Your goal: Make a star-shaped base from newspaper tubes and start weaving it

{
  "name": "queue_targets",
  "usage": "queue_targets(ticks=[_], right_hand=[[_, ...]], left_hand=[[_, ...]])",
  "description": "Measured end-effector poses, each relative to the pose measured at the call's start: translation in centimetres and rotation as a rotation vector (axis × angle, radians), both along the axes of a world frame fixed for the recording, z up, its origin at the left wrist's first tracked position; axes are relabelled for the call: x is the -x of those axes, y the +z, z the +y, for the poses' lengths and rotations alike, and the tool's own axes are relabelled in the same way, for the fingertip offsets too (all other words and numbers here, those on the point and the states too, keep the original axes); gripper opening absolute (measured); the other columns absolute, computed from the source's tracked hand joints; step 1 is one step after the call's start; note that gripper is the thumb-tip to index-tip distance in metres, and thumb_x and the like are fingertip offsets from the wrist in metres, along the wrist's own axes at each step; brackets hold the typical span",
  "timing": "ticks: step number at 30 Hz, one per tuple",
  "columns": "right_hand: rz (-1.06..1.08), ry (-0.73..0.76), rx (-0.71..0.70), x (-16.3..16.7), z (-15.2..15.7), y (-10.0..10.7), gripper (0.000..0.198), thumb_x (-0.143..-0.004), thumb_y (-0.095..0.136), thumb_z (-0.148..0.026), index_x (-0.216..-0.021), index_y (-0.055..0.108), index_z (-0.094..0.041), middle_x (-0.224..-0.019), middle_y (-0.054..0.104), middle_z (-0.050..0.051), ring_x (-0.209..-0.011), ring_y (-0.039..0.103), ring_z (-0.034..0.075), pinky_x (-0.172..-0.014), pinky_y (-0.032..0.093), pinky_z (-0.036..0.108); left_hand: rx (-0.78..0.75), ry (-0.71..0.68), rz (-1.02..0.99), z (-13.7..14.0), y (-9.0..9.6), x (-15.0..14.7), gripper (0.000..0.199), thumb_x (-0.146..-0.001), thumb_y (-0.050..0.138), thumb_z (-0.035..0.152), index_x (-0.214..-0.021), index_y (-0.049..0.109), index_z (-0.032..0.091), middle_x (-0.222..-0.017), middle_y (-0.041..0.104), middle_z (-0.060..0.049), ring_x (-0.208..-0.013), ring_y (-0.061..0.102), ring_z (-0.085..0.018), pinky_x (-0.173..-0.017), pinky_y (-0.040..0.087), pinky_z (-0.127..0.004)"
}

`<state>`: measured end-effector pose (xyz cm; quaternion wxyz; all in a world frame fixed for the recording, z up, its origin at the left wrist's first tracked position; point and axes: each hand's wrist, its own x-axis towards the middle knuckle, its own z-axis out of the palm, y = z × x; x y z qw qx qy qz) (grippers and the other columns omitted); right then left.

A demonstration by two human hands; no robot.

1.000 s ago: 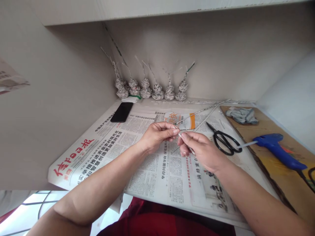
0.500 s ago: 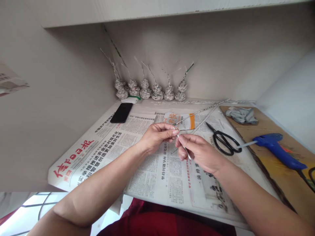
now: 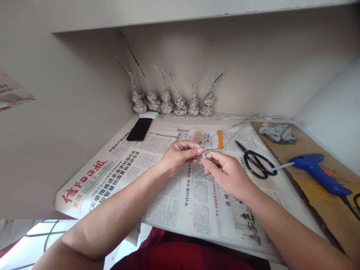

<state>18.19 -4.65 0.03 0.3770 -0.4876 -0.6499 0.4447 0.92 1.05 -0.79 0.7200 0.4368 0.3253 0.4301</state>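
Note:
Between my two hands runs a thin rolled-paper strip (image 3: 203, 155), mostly hidden by fingers. My left hand (image 3: 180, 155) pinches it between thumb and forefinger. Just to the right, my right hand (image 3: 223, 170) grips the same strip with thumb and fingers, close to the left fingertips. Long paper sticks (image 3: 232, 127) stretch from near my left fingers toward the back right. Under the hands lies a newspaper (image 3: 174, 202), with an orange and white printed piece (image 3: 216, 139) just beyond them. Black-handled scissors (image 3: 255, 165) rest to the right of my right hand.
Several woven paper gourds (image 3: 180, 106) stand along the back wall. A black phone (image 3: 140, 129) lies at left. On the cardboard (image 3: 306, 193) at right are a blue glue gun (image 3: 320, 170) and a crumpled grey cloth (image 3: 277, 132). A shelf (image 3: 197, 15) overhangs the back.
My right hand has shifted slightly and turned, its fingers curling in more. The strip's end that stuck out below the right fingers is now hidden. My left hand stays in place.

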Motion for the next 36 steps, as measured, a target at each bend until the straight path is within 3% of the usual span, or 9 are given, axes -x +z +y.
queue_targets(ticks=[3, 8, 10, 13, 18, 20, 24, 29, 36], right_hand=[[-0.113, -0.020, -0.086, -0.1, 0.0, 0.0, 0.033, -0.097, 0.049, -0.048, -0.080, 0.061, -0.023, -0.067, 0.059, -0.001, -0.061, 0.051, 0.013, -0.063, 0.038, 0.031], [0.372, 0.217, 0.385, -0.2, 0.5, -0.4, 0.037, -0.097, 0.047, -0.053, -0.082, 0.058, -0.021, -0.058, 0.051, -0.004, -0.054, 0.050, 0.012, -0.055, 0.035, 0.028], [0.376, 0.197, 0.367, -0.2, 0.6, -0.3, 0.036, -0.095, 0.051, -0.053, -0.084, 0.061, -0.020, -0.061, 0.054, -0.003, -0.056, 0.052, 0.012, -0.056, 0.036, 0.027], [0.251, 0.086, 0.185, -0.1, 0.5, -0.2, 0.033, -0.093, 0.059, -0.051, -0.084, 0.065, -0.019, -0.066, 0.060, -0.001, -0.062, 0.053, 0.012, -0.059, 0.037, 0.027], [0.540, 0.264, 0.516, 0.1, 0.2, -0.5, 0.037, -0.090, 0.058, -0.054, -0.076, 0.058, -0.020, -0.054, 0.051, -0.005, -0.050, 0.049, 0.011, -0.052, 0.035, 0.026], [0.435, 0.271, 0.509, -0.2, 0.4, -0.5, 0.042, -0.091, 0.054, -0.059, -0.080, 0.062, -0.019, -0.057, 0.057, -0.002, -0.054, 0.055, 0.013, -0.052, 0.037, 0.026], [0.056, 0.107, 0.243, -2.1, 1.3, 0.5, 0.051, -0.092, 0.049, -0.064, -0.097, 0.068, -0.018, -0.072, 0.068, 0.005, -0.065, 0.062, 0.015, -0.054, 0.043, 0.027], [-0.125, -0.279, -0.058, -6.7, 1.9, 3.2, 0.042, -0.088, 0.059, -0.059, -0.097, 0.070, -0.020, -0.075, 0.068, 0.004, -0.067, 0.060, 0.016, -0.058, 0.043, 0.029], [-0.711, -0.715, -0.085, -13.3, -1.9, 3.6, 0.028, -0.083, 0.064, -0.047, -0.095, 0.073, -0.024, -0.090, 0.074, 0.011, -0.078, 0.063, 0.028, -0.070, 0.044, 0.041]], left_hand=[[0.001, 0.004, -0.012, 0.0, 0.0, 0.0, 0.032, -0.057, 0.092, 0.030, -0.075, 0.073, 0.011, -0.067, 0.070, -0.001, -0.057, 0.062, -0.008, -0.056, 0.047, -0.021], [0.023, -0.005, -0.025, -0.1, 0.2, 0.0, 0.033, -0.055, 0.093, 0.029, -0.074, 0.073, 0.012, -0.066, 0.069, 0.000, -0.056, 0.061, -0.007, -0.058, 0.048, -0.022], [0.023, -0.010, -0.021, -0.1, 0.2, 0.1, 0.033, -0.055, 0.093, 0.030, -0.074, 0.072, 0.012, -0.065, 0.069, 0.000, -0.055, 0.061, -0.007, -0.058, 0.048, -0.023], [0.013, -0.013, -0.017, 0.0, 0.2, 0.1, 0.034, -0.055, 0.093, 0.031, -0.074, 0.072, 0.012, -0.066, 0.069, 0.000, -0.056, 0.061, -0.008, -0.058, 0.048, -0.023], [0.031, -0.089, -0.023, -0.1, 0.1, 0.3, 0.033, -0.060, 0.091, 0.031, -0.076, 0.071, 0.011, -0.066, 0.068, -0.001, -0.058, 0.060, -0.008, -0.060, 0.048, -0.023], [0.037, -0.086, -0.022, 0.1, 0.1, 0.4, 0.033, -0.060, 0.091, 0.032, -0.076, 0.070, 0.011, -0.067, 0.067, -0.001, -0.059, 0.059, -0.008, -0.061, 0.048, -0.023], [-0.064, 0.034, 0.087, 0.7, 0.4, 1.1, 0.035, -0.061, 0.089, 0.037, -0.076, 0.069, 0.013, -0.070, 0.066, 0.001, -0.064, 0.059, -0.008, -0.068, 0.049, -0.025], [-0.258, 0.044, 0.373, 1.6, 0.1, 1.8, 0.033, -0.064, 0.085, 0.040, -0.076, 0.069, 0.014, -0.066, 0.064, 0.001, -0.059, 0.051, -0.007, -0.062, 0.040, -0.024], [-0.478, 0.018, 0.715, 1.8, -1.7, 1.3, 0.024, -0.071, 0.074, 0.039, -0.075, 0.068, 0.016, -0.080, 0.070, -0.004, -0.073, 0.060, -0.016, -0.071, 0.044, -0.028]])
